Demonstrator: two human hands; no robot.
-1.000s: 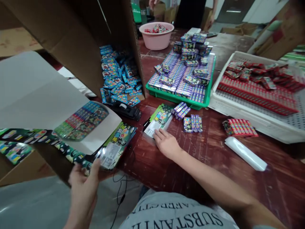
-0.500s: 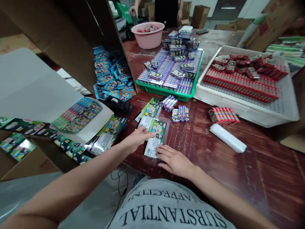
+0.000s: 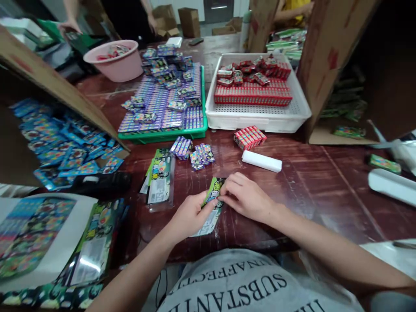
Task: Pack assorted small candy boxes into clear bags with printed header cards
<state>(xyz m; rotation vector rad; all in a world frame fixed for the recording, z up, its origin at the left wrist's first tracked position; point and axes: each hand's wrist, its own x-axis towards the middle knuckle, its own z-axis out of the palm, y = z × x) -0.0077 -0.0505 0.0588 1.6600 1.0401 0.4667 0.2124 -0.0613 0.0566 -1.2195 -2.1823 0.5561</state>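
Green packet point(image 3: 210, 219) gripped two-handed.
Left hand point(image 3: 191, 215) clamped, thumb on top; right hand point(image 3: 245, 196) pinching its upper edge, fingers curled in. Purple boxes point(image 3: 181, 147) beyond on tabletop point(image 3: 325, 182).

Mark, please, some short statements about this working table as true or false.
1. The left hand and the right hand both touch the green printed packaging. True.
2. The white tray is filled with purple boxes. False: the white tray holds red boxes.
3. The green tray holds purple boxes. True.
4. The blue packets lie in the pink basin. False: the blue packets lie in the cardboard box.
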